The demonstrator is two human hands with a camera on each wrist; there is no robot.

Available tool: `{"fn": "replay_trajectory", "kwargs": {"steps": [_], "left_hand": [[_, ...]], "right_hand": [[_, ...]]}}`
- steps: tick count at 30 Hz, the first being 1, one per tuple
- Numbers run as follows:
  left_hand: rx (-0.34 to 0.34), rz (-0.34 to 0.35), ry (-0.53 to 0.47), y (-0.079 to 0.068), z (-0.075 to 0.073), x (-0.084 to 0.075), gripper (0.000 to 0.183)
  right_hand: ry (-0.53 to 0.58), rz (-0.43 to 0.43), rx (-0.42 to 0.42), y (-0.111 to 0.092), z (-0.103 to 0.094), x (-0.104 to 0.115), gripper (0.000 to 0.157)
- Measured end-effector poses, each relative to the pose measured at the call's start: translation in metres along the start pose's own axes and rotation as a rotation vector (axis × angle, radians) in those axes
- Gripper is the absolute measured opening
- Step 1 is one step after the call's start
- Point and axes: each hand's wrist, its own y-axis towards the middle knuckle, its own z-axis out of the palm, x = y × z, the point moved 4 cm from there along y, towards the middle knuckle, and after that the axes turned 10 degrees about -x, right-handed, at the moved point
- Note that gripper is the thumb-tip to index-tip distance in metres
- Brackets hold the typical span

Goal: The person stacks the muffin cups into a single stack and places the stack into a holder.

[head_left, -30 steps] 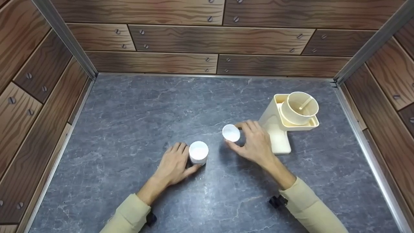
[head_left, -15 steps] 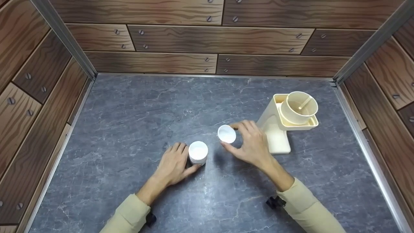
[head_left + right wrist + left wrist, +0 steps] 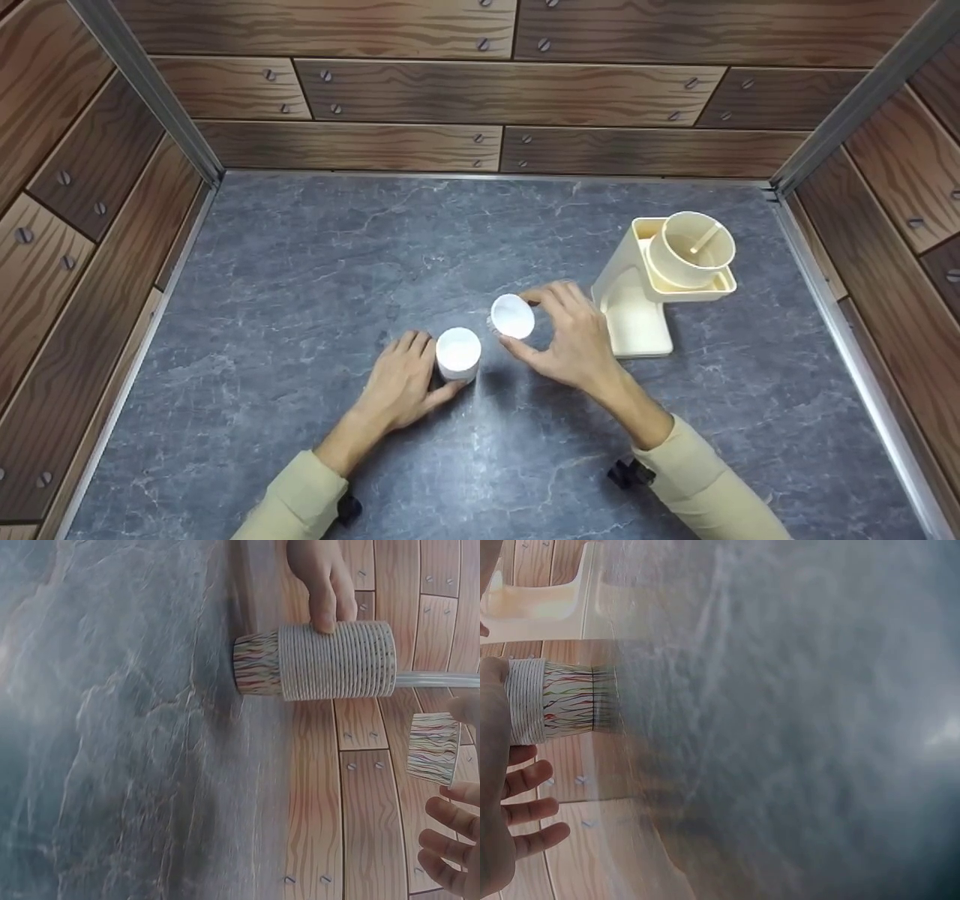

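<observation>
A stack of nested paper cups stands upright on the table, its white mouth facing up. My left hand holds it from the left, thumb at the near side and index finger at the far side. In the right wrist view the stack shows many close rims above one patterned cup body with coloured wavy lines. Just right of it, my right hand pinches a single paper cup by its rim between thumb and fingers. This cup is raised off the table, higher than the stack's base, with the same pattern.
A cream-coloured stand with a flat foot is to the right, beyond the right hand. On its overhanging top sits a round cream container with a bar inside. Wood-patterned walls enclose the grey marbled table.
My right hand has moved left with the single cup, bringing it close to the stack and farther from the stand. The left hand and the stack have stayed in place.
</observation>
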Motion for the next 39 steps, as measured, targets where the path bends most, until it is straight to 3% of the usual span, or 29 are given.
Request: {"fn": "replay_trajectory", "kwargs": {"steps": [11, 24, 33, 39], "left_hand": [[0.009, -0.004, -0.003, -0.001, 0.001, 0.0, 0.072], [0.066, -0.029, 0.007, -0.001, 0.001, 0.0, 0.073], [0.02, -0.013, 0.02, 0.0, 0.001, 0.0, 0.075], [0.036, -0.021, 0.01, 0.0, 0.001, 0.0, 0.075]], "right_hand": [[0.005, -0.041, 0.021, 0.002, 0.005, 0.015, 0.058], [0.06, -0.083, 0.016, 0.0, 0.012, 0.026, 0.057], [0.046, -0.133, 0.041, -0.005, 0.021, 0.035, 0.06], [0.067, -0.154, 0.041, -0.005, 0.024, 0.038, 0.059]]}}
